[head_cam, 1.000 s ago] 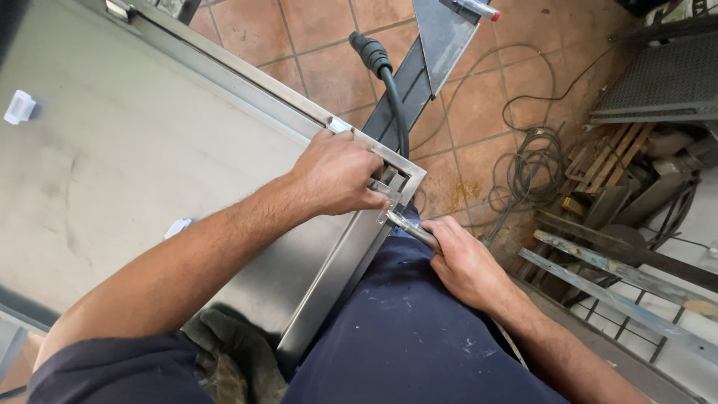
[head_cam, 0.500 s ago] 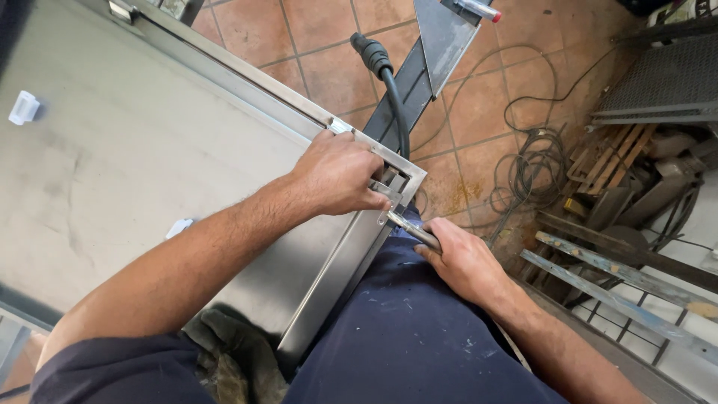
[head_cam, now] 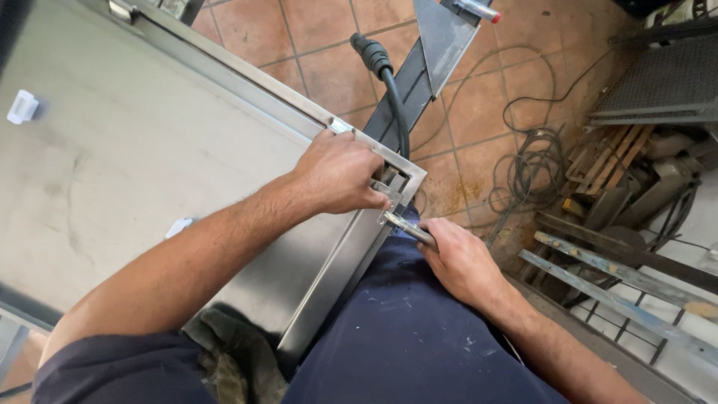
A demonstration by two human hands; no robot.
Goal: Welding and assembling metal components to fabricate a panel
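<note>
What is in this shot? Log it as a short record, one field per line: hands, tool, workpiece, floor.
left hand: pressed on the corner of the metal frame, fingers curled over a small bracket
right hand: shut on a slim metal tool, tip at the frame corner
workpiece: flat steel panel with a raised edge
black cable: runs up from behind the corner
floor: terracotta tiles, coiled wire, scrap metal bars

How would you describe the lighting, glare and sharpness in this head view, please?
Head view: even daylight, soft shadows; the left hand and right hand are sharp, a mild sheen runs along the metal frame, and the white clip at the far left edge looks blurred.
</note>
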